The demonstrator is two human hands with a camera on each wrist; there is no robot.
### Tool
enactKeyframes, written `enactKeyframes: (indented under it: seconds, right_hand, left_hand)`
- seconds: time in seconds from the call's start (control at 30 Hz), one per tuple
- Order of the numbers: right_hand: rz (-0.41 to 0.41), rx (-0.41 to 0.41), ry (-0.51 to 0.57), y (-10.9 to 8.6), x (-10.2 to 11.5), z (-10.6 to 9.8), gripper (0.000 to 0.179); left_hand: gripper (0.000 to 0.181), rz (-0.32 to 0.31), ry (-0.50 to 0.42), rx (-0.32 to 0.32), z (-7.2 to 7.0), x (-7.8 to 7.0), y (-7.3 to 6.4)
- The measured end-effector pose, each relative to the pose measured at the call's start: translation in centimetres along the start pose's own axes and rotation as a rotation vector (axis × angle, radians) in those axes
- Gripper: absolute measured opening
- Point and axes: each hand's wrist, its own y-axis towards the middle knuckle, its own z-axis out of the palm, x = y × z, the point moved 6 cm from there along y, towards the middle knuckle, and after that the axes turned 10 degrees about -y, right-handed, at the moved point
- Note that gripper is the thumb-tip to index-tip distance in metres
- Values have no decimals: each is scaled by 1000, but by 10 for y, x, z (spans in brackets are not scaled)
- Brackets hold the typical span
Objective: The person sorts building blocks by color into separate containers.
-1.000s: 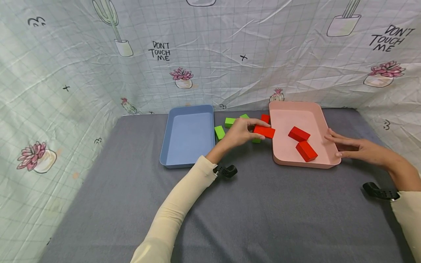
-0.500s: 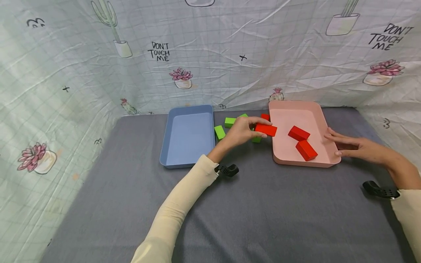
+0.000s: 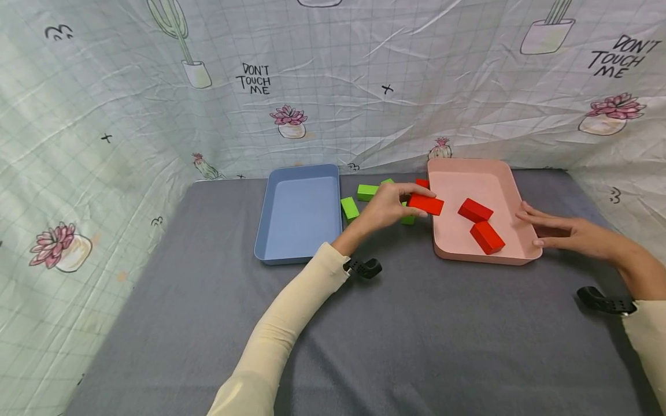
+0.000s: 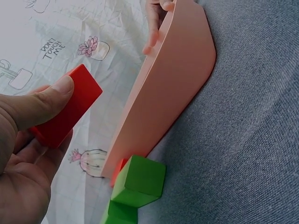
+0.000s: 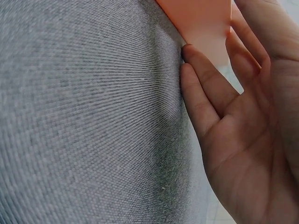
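Observation:
My left hand [image 3: 387, 207] pinches a red block [image 3: 426, 204] between thumb and fingers, at the left rim of the pink tray [image 3: 447, 245]. In the left wrist view, that block [image 4: 70, 109] is held above table level, the thumb lying along one face. Two more red blocks [image 3: 476, 210] lie inside the pink tray, one against the other. My right hand [image 3: 577, 234] rests at the tray's right side with fingers extended. The right wrist view has its fingertips [image 5: 189, 72] low beside the tray wall [image 5: 201, 21].
A blue tray [image 3: 298, 216] stands to the left. Several green blocks [image 3: 367, 192] lie between the trays, some partly hidden by my left hand. Another red block [image 3: 422, 183] sits behind that hand near the pink tray. A printed cloth [image 3: 333, 86] hangs behind the grey table [image 3: 416, 346].
My left hand has shifted slightly right with the red block, which now overlaps the pink tray's left edge more. My right hand stays at the tray's side.

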Motion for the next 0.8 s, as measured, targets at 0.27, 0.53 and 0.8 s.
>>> enactKeyframes:
  seconds: [0.27, 0.53, 0.8]
  right_hand:
    - [-1, 0, 1, -1, 0, 0, 69]
    - [59, 12, -17, -3, -1, -1, 69]
    - [40, -1, -21, -3, -1, 0, 69]
  left_hand:
    - [38, -16, -38, 7, 4, 1, 1]
    - [38, -8, -25, 2, 6, -1, 2]
    - [38, 7, -2, 9, 7, -4, 4]
